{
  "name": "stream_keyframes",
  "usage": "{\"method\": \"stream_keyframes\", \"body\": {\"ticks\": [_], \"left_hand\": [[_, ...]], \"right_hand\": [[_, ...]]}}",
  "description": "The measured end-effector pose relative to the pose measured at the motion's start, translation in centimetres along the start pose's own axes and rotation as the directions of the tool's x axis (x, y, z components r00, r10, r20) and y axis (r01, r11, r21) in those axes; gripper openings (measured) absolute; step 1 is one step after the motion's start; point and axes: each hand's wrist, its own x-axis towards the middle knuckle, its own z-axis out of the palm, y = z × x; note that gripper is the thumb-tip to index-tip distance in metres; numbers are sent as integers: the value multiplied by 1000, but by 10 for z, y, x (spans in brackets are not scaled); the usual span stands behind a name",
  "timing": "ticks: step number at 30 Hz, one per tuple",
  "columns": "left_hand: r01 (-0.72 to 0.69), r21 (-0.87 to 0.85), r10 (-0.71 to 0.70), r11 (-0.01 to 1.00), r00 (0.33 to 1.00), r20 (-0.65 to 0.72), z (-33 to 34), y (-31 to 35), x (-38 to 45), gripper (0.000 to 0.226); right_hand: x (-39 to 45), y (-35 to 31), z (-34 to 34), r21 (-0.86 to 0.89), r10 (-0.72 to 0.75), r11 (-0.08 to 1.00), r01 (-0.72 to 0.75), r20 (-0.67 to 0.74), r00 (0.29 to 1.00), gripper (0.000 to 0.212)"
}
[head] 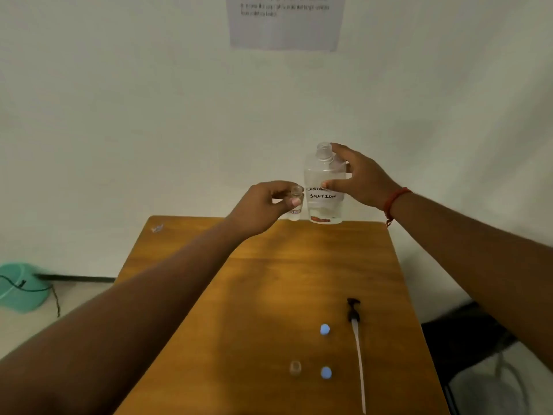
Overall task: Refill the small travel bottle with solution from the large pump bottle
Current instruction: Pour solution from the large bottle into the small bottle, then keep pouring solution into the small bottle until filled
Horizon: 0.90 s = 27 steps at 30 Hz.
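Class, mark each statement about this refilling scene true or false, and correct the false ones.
1. The right hand holds the large bottle. True.
2. The pump is screwed onto the large bottle. False: it lies on the table.
3. The left hand holds a small bottle. True.
4. Two blue caps lie on the table. True.
5. The large bottle is tipped over, pouring. False: it is upright.

paper sheet [284, 22] on wall | teal object [22, 287] on floor, left
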Motion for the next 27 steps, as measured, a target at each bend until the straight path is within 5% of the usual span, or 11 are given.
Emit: {"method": "stream_keyframes", "body": {"ticks": [12, 27], "left_hand": [[294, -32, -289, 955, 952, 104, 89, -138, -67, 30], [445, 51, -446, 894, 873, 200, 152, -206, -116, 34]], "right_hand": [[-46, 80, 145, 156, 133, 972, -174, 247, 960, 79], [-52, 100, 199, 198, 135, 960, -196, 284, 949, 82]]}}
